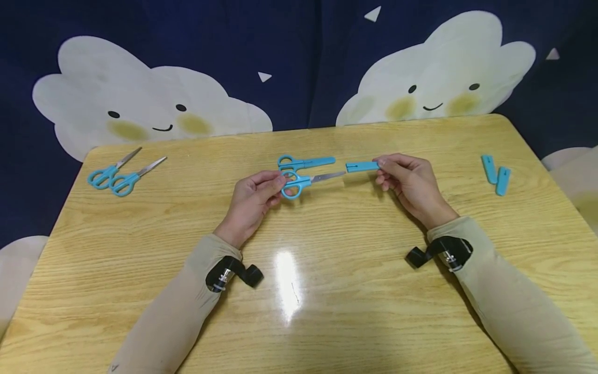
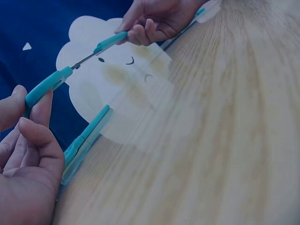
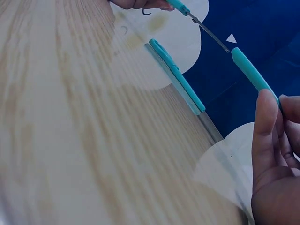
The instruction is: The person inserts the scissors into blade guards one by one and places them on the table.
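My left hand pinches a pair of blue-handled scissors by the finger loops, blades closed and pointing right. In my right hand a blue blade cover is pinched at its far end, its slotted end facing the scissors. The blade tip is right at the cover's mouth; in the right wrist view the scissors' tip stands just short of the cover. Both are held above the table. Behind them lies another pair of scissors with its blades inside a blue cover.
Two uncovered blue-handled scissors lie side by side at the table's left. Two loose blue covers lie at the right. The wooden table ends at the back against a dark blue curtain with cloud faces.
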`<action>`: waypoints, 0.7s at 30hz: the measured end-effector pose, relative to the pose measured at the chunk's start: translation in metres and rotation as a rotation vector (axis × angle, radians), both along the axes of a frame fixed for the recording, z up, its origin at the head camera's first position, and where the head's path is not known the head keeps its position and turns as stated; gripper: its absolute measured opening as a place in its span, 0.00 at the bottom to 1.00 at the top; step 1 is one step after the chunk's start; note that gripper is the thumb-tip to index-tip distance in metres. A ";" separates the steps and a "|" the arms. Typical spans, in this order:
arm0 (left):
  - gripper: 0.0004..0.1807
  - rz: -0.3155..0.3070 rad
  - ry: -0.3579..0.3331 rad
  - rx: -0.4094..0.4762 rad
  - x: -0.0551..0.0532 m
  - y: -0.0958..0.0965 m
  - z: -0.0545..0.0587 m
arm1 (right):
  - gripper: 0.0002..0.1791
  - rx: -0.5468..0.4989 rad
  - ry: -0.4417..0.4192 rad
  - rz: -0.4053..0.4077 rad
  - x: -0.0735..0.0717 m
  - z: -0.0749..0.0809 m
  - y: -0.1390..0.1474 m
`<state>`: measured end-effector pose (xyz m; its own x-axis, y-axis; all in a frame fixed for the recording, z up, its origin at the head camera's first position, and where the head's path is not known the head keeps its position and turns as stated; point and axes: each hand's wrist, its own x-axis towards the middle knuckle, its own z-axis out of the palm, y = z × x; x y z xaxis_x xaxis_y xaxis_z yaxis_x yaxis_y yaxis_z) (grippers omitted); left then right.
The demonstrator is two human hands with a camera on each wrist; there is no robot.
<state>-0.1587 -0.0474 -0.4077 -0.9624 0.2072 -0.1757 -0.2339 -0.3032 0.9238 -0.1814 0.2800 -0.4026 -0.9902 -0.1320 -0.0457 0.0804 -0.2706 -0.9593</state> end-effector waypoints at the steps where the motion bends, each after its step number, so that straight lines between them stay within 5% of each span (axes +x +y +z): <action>1: 0.04 0.000 0.000 0.000 0.000 0.000 0.000 | 0.14 -0.002 -0.002 0.002 0.000 0.000 0.000; 21: 0.04 0.004 0.007 -0.006 -0.001 0.000 -0.001 | 0.12 0.024 -0.008 0.014 0.001 0.000 -0.001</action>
<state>-0.1600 -0.0475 -0.4086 -0.9644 0.2019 -0.1706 -0.2265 -0.2982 0.9273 -0.1805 0.2793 -0.4031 -0.9879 -0.1443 -0.0570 0.0916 -0.2463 -0.9649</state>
